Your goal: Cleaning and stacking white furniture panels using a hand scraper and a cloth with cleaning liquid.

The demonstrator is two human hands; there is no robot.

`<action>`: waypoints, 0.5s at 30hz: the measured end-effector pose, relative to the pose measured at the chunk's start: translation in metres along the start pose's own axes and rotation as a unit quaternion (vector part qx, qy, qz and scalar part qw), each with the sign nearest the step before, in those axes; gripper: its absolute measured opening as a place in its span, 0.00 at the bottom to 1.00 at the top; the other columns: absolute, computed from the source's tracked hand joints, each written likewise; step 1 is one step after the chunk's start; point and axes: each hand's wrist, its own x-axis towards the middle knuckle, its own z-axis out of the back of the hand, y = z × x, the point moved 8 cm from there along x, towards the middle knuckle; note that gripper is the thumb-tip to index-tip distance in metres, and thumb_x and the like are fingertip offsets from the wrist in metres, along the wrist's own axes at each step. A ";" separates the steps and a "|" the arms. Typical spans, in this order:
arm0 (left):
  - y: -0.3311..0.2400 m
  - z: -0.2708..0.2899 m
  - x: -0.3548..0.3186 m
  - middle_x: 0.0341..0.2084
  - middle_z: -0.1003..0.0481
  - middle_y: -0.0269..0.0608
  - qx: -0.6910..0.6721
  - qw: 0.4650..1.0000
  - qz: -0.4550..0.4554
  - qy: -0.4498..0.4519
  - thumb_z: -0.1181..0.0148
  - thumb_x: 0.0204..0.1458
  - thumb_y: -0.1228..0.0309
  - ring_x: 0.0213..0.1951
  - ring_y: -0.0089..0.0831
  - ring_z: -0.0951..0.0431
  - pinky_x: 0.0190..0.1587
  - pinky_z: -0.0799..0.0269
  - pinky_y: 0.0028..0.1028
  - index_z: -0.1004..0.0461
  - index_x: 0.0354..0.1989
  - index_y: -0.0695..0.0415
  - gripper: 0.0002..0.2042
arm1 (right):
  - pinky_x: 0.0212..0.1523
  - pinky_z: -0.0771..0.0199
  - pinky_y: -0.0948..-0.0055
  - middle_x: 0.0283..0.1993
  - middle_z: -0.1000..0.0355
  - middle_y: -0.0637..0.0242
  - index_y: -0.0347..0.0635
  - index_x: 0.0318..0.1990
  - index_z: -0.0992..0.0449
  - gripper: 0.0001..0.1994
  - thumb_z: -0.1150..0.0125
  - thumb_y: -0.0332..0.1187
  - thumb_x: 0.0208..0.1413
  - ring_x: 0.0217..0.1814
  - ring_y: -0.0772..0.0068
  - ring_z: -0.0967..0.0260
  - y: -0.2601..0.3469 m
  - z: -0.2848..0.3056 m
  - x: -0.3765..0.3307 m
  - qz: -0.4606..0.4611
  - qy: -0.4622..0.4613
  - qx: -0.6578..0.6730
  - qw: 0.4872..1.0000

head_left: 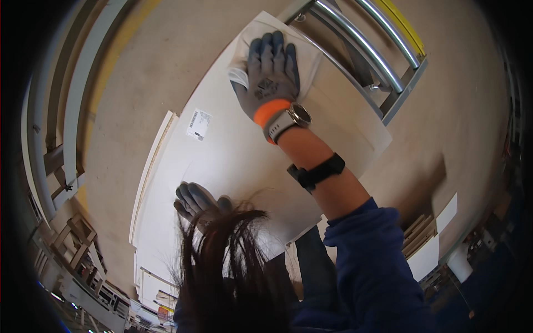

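Observation:
My right hand [269, 72], in a grey work glove with an orange cuff, lies flat with fingers stretched out on a white cloth [307, 55]. A fold of the cloth pokes up beside the thumb. Under the cloth is a large, pale flat panel [233, 133] with a small white label [199, 125] near its left edge. My left hand [199, 202], gloved in the same grey, rests on the nearer left part of the panel, fingers extended. Dark hair hides its wrist and forearm.
Beyond the panel at the far right stands a metal frame with shiny round tubes [361, 47] and a yellow edge. Long grey metal beams [75, 94] curve along the left. Stacked boards [420, 236] lie at the near right, wooden pieces [83, 244] at the near left.

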 end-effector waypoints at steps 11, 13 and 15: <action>0.016 -0.003 0.003 0.62 0.46 0.64 -0.123 0.990 0.039 0.048 0.46 0.47 0.52 0.64 0.61 0.48 0.63 0.62 0.62 0.51 0.65 0.68 0.41 | 0.74 0.77 0.53 0.72 0.59 0.44 0.31 0.67 0.52 0.42 0.47 0.52 0.53 0.77 0.46 0.73 -0.051 0.004 -0.071 -0.081 0.080 -0.015 0.993; 0.020 -0.002 0.002 0.63 0.46 0.62 -0.136 0.988 0.045 0.060 0.44 0.46 0.52 0.65 0.60 0.49 0.63 0.62 0.63 0.50 0.65 0.67 0.42 | 0.74 0.74 0.53 0.71 0.54 0.46 0.31 0.65 0.46 0.39 0.48 0.53 0.54 0.76 0.48 0.67 0.001 -0.004 0.003 0.013 0.070 0.027 0.997; 0.012 -0.004 0.005 0.64 0.48 0.62 -0.139 0.989 0.032 0.048 0.44 0.45 0.53 0.66 0.58 0.51 0.65 0.65 0.60 0.52 0.65 0.68 0.43 | 0.73 0.66 0.51 0.67 0.46 0.46 0.33 0.62 0.40 0.32 0.49 0.48 0.55 0.74 0.48 0.59 0.032 -0.009 0.055 0.074 -0.010 0.011 0.997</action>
